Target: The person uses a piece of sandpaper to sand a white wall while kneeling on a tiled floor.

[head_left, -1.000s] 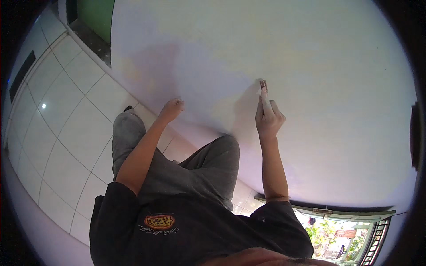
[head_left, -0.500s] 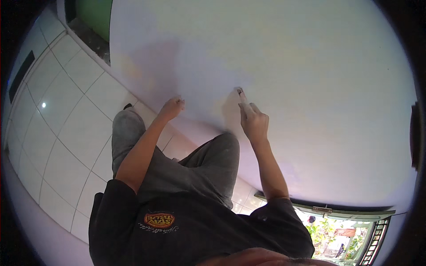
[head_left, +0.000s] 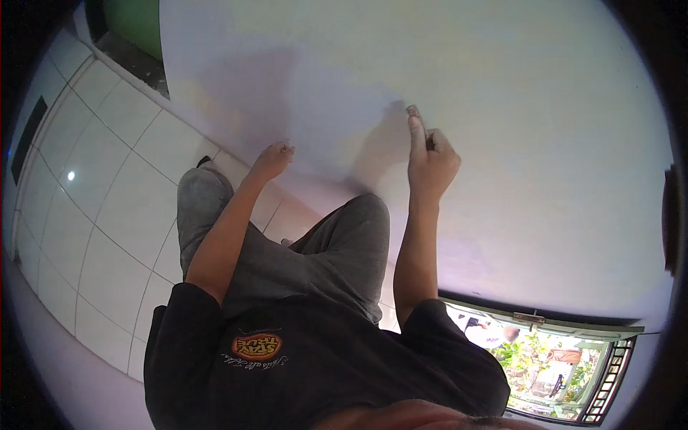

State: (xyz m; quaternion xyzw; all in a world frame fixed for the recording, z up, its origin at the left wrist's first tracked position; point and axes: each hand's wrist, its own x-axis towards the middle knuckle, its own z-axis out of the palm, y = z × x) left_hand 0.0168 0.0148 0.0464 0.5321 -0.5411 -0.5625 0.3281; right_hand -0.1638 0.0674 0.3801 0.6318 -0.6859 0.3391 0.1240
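Here, a small brownish piece [head_left: 412, 111] in right fingers [head_left: 417, 139].

T-shirt [head_left: 344, 365]: was black and loose, with soft creases across the front
Chest emblem [head_left: 256, 346]: was an oval, rimmed in red, with yellow lettering inside
Script [head_left: 266, 364]: ran in thin, pale, slanting strokes beside the oval
Left sleeve [head_left: 188, 308]: was short, black and wide, ending near the elbow
Right sleeve [head_left: 441, 333]: matched it in colour and cut
Trousers [head_left: 304, 276]: were grey and roomy, wrinkled at the lap, with paler, dusty-looking patches about the left knee
Left hand [head_left: 273, 161] and right hand [head_left: 437, 163]: were bare
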